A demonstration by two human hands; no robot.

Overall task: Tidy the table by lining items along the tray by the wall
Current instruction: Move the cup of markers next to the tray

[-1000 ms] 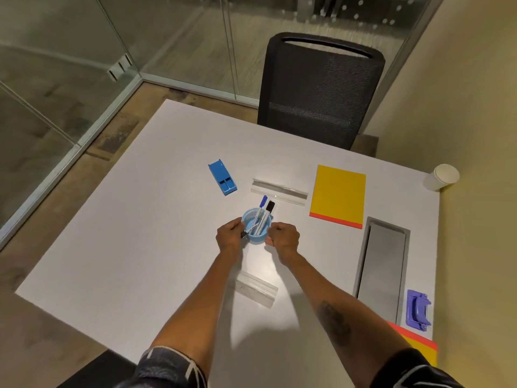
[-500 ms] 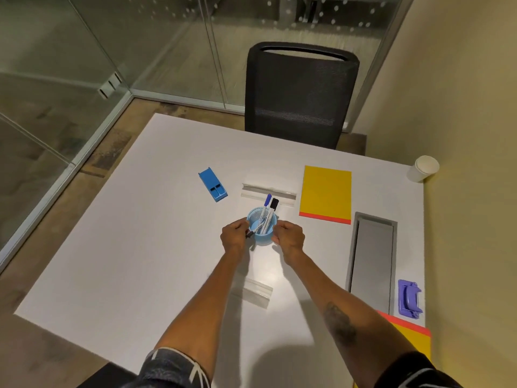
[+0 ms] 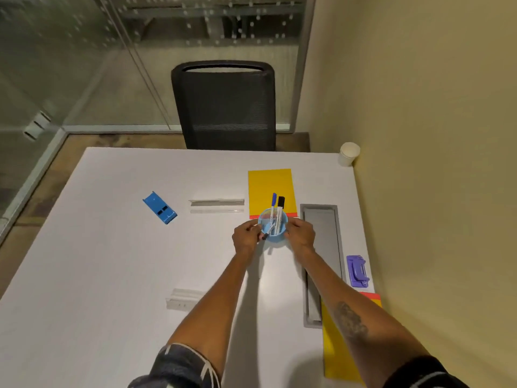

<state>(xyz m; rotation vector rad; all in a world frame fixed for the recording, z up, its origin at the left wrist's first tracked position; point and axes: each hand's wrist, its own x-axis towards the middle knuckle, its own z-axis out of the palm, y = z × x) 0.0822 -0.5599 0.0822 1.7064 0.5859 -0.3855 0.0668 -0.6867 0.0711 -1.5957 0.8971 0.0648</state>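
Head view shows your left hand (image 3: 246, 238) and right hand (image 3: 300, 235) both gripping the little blue cup (image 3: 273, 228), one on each side. You look to be moving it toward the gray tray (image 3: 321, 247) by the wall, which is just to its right. Next, set it down softly beside the tray so it stays upright. Inside the cup are a blue pen (image 3: 272, 208), a black marker (image 3: 279, 212) and one more leaning left
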